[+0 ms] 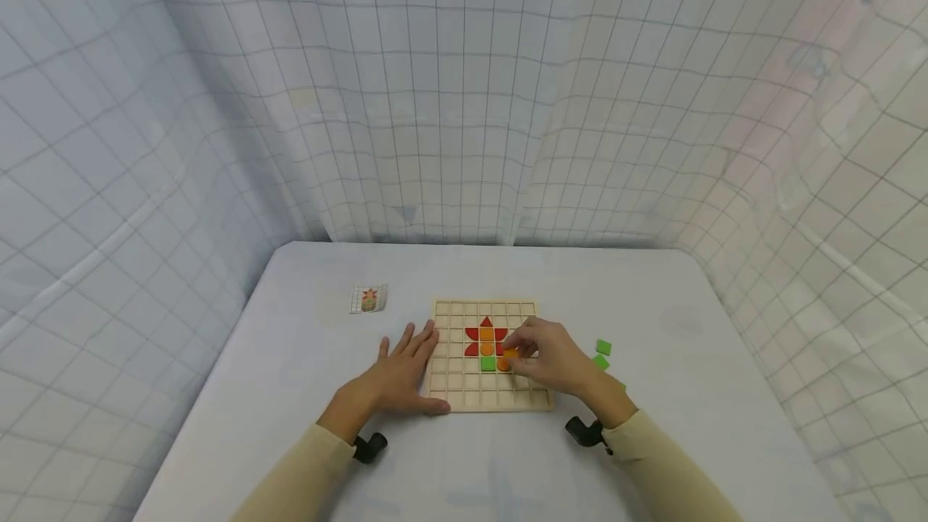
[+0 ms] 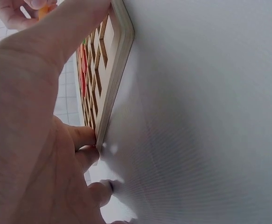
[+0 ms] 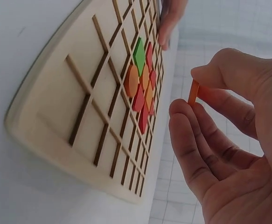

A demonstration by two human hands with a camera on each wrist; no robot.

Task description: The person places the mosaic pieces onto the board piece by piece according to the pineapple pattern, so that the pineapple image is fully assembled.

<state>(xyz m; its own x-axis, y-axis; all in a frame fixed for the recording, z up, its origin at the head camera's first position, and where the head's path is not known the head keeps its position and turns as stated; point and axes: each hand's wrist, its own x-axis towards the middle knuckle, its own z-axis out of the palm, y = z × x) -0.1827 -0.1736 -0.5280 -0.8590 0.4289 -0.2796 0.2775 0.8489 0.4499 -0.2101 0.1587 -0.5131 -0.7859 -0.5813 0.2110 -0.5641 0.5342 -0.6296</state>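
A wooden grid board (image 1: 453, 393) lies on the table with red, orange and green tiles in its middle squares. My left hand (image 1: 395, 377) is spread along its left side, with thumb and fingertips touching the edge. Above the board, my right hand (image 1: 551, 357) pinches a thin orange tile (image 3: 193, 92) between thumb and fingers. That tile is seen edge-on in the right wrist view, so its outline cannot be told. Beneath it on the board are a round orange tile (image 3: 132, 80) and a green square tile (image 3: 139, 57). The right hand partly hides the board's right side.
Several loose green tiles (image 1: 603, 347) lie right of the board, partly behind the right forearm. A small printed picture card (image 1: 369, 299) lies at the back left of the white table (image 1: 304, 280). Gridded white curtains (image 1: 464, 103) hang around the table's back and sides.
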